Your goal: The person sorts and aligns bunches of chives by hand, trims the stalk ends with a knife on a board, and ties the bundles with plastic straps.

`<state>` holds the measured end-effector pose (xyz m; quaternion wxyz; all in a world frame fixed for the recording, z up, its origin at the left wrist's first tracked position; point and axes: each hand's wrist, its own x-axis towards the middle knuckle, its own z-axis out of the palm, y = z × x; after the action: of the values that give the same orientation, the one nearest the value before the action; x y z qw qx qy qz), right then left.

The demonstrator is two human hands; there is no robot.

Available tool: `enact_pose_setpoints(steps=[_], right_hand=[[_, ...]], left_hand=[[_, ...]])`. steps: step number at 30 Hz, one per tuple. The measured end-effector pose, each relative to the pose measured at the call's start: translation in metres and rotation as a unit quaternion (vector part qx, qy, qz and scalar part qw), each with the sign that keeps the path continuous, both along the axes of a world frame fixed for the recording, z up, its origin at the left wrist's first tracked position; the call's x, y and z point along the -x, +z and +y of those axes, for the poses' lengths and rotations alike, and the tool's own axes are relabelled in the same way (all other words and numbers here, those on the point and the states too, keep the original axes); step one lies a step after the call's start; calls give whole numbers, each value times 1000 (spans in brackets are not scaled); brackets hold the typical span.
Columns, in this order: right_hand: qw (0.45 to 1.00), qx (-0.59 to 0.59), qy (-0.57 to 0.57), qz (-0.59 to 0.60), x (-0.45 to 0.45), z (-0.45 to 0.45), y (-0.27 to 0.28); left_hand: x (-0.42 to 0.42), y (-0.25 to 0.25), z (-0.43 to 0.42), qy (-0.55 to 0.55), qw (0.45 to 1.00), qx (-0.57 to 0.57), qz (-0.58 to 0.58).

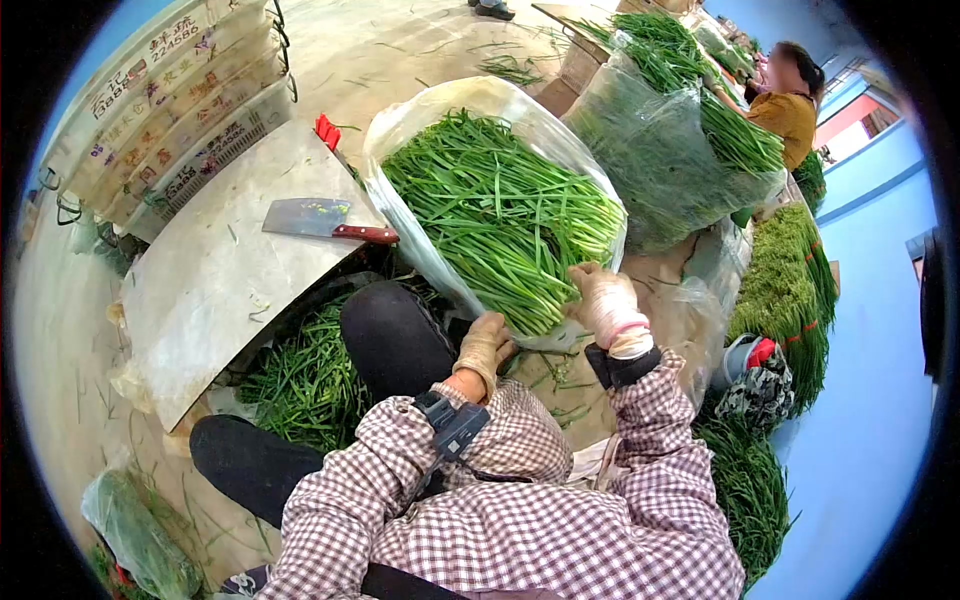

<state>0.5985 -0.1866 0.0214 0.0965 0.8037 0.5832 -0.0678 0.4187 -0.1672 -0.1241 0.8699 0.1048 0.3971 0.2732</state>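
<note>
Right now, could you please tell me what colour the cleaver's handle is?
The cleaver's handle is reddish-brown; it shows in the head view.

Operator: Wall reference?
Instructor: Locate the light-blue wall [860,320] along your right side. A darker blue band [870,195] crosses its upper part. Above the band, note the reddish opening [866,127] — door or window cannot be determined.
Operator: Floor and furniture?
Instructor: The floor [400,30] ahead of you is pale beige and smooth, with scattered debris. The low, light-topped table [200,310] stands at your left.
Operator: Lighting?
Instructor: Bright across your area — the floor appears evenly lit.
</note>
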Motion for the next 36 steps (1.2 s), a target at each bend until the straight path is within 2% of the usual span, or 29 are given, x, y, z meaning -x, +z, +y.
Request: enact_pose_setpoints(steps=[1, 2, 3, 5, 6, 7, 9, 11, 13, 14, 16, 17, 19, 21, 23, 25, 26, 28, 29, 32, 35, 36], right_hand=[[1000, -11, -3, 13, 5, -2, 1], [998, 52, -30, 30, 6, 5, -2], [997, 50, -52, 20, 11, 6, -11], [994, 44, -99, -1, 27, 10, -28], [986, 93, -136, 28, 38, 14, -25], [986, 76, -148, 28, 50, 12, -31], [992, 3, -122, -25, 69, 0, -57], [992, -26, -70, -99, 75, -14, -92], [992, -18, -107, -60, 68, -12, -92], [991, -3, -129, -28, 59, -8, -88], [984, 25, -171, 37, 44, 8, -78], [987, 16, -158, 25, 47, 8, -78], [992, -3, -126, -5, 50, 7, -75], [987, -22, -61, -146, 56, -7, -106], [992, -43, -64, -97, 57, -13, -113], [995, -8, -95, 5, 53, -5, -83], [986, -21, -135, 94, 45, 1, -71], [962, -138, -94, 214, 1, -2, -101], [961, -134, -97, 223, 2, 9, -65], [961, 59, -162, 214, -9, 40, -31], [975, 111, -134, 138, -1, 45, -31], [982, 87, -103, 136, -1, 43, -28]], left_hand=[[-1, -2, -1, -8, 1000, -3, 15], [-2, -5, -2, -14, 999, -6, 30], [-1, -5, -4, -20, 999, -8, 48], [2, 6, -2, -24, 999, 6, 39], [2, 11, 1, -25, 999, 11, 31], [0, 1, 3, -36, 999, 3, 18], [-3, -24, 7, -57, 998, -13, -5], [1, -6, 12, -71, 997, -25, 5], [4, 0, 13, -88, 995, -27, -28], [-1, -18, 14, -100, 993, -38, -44], [1, 3, 20, -120, 984, -129, -36], [2, 12, 22, -130, 976, -174, -31], [-4, -9, 18, -102, 984, -132, -60], [-6, -13, 22, -102, 987, -84, -89], [-2, 4, 24, -106, 988, -93, -57], [-5, -3, 18, -108, 988, -98, -54], [-3, -1, 16, -93, 990, -92, -54], [2, -1, 15, -72, 993, -62, -69], [2, 0, 17, -62, 994, -47, -78], [8, 16, 20, -57, 996, 5, -67], [9, 19, 18, -63, 998, -3, -29], [9, 19, 17, -62, 998, -5, -18]])
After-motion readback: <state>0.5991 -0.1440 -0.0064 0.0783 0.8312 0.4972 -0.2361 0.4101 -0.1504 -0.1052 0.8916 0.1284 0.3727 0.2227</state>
